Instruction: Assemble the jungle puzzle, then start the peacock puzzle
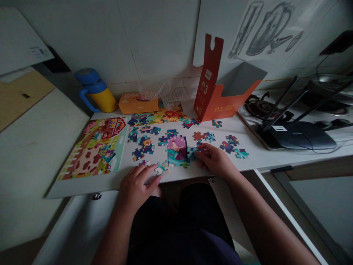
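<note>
My left hand (138,184) rests on the white tabletop (256,156) near its front edge, fingers curled, fingertips touching a small teal puzzle piece (161,168). My right hand (215,160) pinches a teal puzzle piece (193,152) against the right side of a partly joined puzzle block (178,150) showing a purple peacock. Several loose blue and red pieces (143,141) lie scattered behind the hands.
A finished colourful puzzle (95,147) lies at the left. An orange open box (220,95), a small orange box (138,103) and a yellow-blue jug (97,92) stand at the back. A black device (300,134) and gas stove (264,106) sit right.
</note>
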Motion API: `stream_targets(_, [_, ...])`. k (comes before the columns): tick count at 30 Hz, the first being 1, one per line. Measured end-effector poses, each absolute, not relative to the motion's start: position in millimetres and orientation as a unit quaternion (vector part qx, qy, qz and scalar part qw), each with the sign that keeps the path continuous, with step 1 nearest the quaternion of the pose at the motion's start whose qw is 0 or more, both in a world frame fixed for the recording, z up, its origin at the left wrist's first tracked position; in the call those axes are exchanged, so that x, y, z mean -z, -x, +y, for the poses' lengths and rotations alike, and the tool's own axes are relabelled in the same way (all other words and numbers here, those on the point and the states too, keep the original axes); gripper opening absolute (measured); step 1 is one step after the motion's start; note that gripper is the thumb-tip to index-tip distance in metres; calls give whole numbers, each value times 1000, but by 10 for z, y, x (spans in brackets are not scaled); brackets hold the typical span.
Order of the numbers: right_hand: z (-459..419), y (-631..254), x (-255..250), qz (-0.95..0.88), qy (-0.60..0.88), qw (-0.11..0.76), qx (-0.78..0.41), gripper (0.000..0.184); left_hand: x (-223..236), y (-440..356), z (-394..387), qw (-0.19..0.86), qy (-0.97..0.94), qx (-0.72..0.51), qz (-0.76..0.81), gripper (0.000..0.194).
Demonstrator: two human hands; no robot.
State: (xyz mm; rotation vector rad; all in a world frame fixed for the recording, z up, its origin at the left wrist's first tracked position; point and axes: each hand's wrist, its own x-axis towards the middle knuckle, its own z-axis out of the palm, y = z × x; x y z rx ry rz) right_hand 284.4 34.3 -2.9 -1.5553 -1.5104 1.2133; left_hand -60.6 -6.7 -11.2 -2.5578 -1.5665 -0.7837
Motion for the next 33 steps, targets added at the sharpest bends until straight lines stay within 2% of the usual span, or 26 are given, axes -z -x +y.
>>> stream_targets(33, [323, -2853, -10, -575, 586, 333, -464, 32, 102, 602, -76, 24, 826, 254, -502, 32])
